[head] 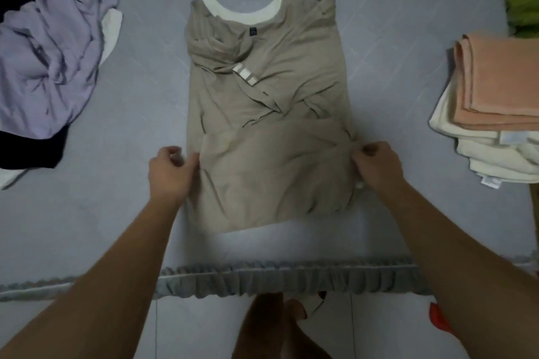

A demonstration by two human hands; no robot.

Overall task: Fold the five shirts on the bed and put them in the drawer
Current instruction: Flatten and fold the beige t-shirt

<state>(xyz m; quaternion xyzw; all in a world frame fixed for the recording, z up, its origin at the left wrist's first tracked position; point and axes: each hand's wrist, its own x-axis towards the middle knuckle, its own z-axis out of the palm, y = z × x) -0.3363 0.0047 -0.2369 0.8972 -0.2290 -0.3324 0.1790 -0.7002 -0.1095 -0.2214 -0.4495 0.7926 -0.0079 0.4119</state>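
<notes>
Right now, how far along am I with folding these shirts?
Two look folded: the peach shirt stacked on the cream shirt at the right. The tan shirt is in hand, sides folded in, your left hand and right hand pinching its edges. The lavender shirt and black garment lie unfolded. No drawer is visible.

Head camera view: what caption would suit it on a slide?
Both hands, left hand and right hand, pinch a beige shirt on the bed.

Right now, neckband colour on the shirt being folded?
Cream-white neckband on the tan shirt, clearest in the head view.
</notes>
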